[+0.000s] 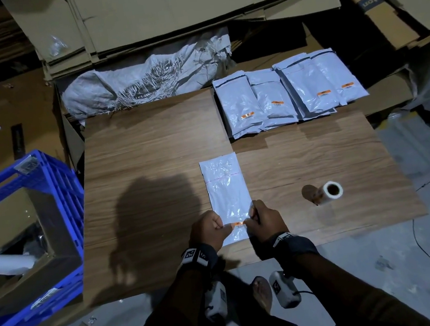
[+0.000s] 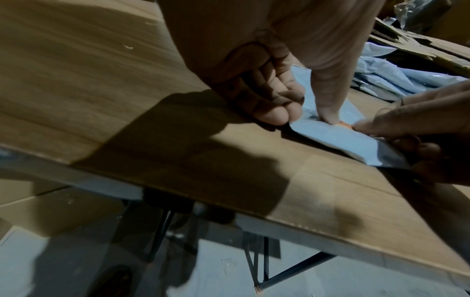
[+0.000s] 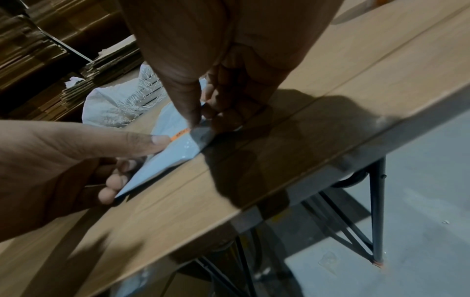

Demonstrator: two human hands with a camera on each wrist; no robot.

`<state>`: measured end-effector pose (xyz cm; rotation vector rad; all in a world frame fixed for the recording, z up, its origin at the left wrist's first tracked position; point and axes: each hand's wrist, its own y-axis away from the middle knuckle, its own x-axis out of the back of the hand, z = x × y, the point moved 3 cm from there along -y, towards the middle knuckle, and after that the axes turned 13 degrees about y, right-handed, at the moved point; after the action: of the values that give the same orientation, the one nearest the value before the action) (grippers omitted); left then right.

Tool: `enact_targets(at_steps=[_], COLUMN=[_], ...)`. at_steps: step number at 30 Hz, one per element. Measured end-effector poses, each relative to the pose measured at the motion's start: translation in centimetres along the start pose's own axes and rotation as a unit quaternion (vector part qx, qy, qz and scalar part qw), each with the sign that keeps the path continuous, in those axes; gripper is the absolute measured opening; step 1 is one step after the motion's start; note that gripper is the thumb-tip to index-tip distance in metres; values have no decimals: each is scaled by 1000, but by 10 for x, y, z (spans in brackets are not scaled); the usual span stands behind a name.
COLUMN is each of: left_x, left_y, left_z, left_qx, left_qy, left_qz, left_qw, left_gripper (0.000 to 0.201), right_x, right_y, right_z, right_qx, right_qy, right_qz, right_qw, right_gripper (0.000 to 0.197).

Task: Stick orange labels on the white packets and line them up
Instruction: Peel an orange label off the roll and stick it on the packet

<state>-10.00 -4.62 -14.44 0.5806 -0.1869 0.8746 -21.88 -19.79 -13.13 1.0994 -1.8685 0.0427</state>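
Pressing an orange label onto a white packet near the table's front edge, the left hand and right hand each hold down one end with a thumb, the other fingers curled at the packet's sides. Only the head view shows the labelled packets lined up at the far right corner and a label roll near the right edge. Wrist views reveal the table's dark metal legs.
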Motion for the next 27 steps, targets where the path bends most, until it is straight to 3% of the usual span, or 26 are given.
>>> enact_targets(at_steps=[4, 9, 13, 17, 22, 27], left_x=[0, -4, -4, 2, 6, 5], left_y=[0, 1, 5, 11, 13, 13], left_z=[-3, 0, -1, -8, -9, 0], left_qx=[-6, 3, 15, -13, -15, 15], left_qy=[-16, -30, -3, -19, -46, -3], left_qz=[11, 17, 12, 23, -25, -15], left_qw=[1000, 999, 1000, 999, 999, 1000], left_gripper=[51, 41, 39, 40, 55, 42], right_x=[1, -2, -1, 8, 8, 4], right_y=[0, -1, 2, 6, 4, 3], right_z=[-1, -1, 3, 11, 10, 9], right_qx=[4, 4, -25, -37, -57, -69], right_qy=[17, 22, -16, -60, -107, -147], right_qz=[-3, -3, 8, 6, -33, -23], right_qw=[1000, 1000, 1000, 997, 992, 987], right_gripper=[32, 26, 28, 41, 28, 22])
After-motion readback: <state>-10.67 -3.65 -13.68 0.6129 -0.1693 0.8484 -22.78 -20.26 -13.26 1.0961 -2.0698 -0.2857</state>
